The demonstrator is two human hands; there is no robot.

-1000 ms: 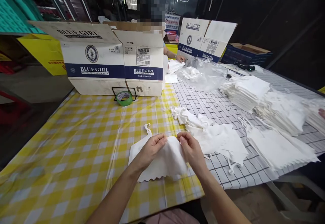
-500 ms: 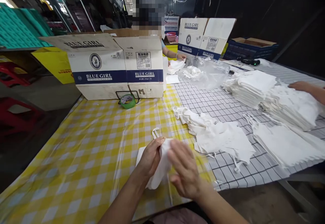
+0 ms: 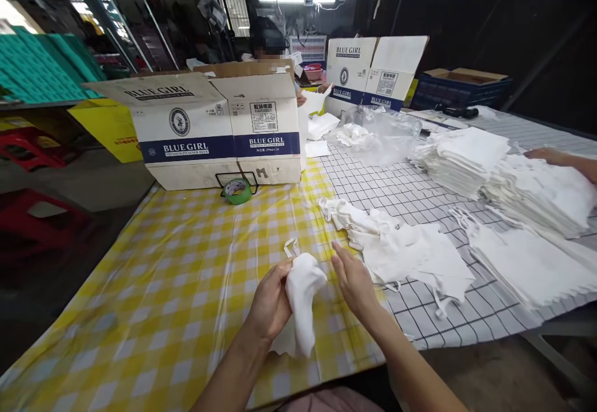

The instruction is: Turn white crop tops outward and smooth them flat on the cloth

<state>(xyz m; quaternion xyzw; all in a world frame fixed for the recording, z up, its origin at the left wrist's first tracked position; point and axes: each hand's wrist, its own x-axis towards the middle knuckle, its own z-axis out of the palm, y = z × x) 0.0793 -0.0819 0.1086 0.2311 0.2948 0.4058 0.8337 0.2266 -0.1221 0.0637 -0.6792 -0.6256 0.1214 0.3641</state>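
In my left hand [image 3: 270, 300], closed near the table's front edge, is a white drawstring cloth bag [image 3: 303, 297]. The bag hangs bunched and rounded, with its cord loop sticking up behind my fingers. My right hand [image 3: 353, 278] stands just right of the bag, apart from it, fingers stretched out and holding nothing. To the right of that hand lies a loose heap of white cloth bags [image 3: 410, 247] with cords trailing over the table.
A large Blue Girl carton [image 3: 219, 132] stands at the back left, with a green tape roll [image 3: 237, 191] before it. Stacked white bags [image 3: 457, 157] lie at the right, near another person's hand [image 3: 555, 155]. A clear plastic bag [image 3: 392, 135] lies farther back. Another person sits behind the carton.
My right hand has drawn away from the bag, to the right. The bag in my left hand now looks rounder and fuller. The person behind has lowered their head and lifted white cloth.
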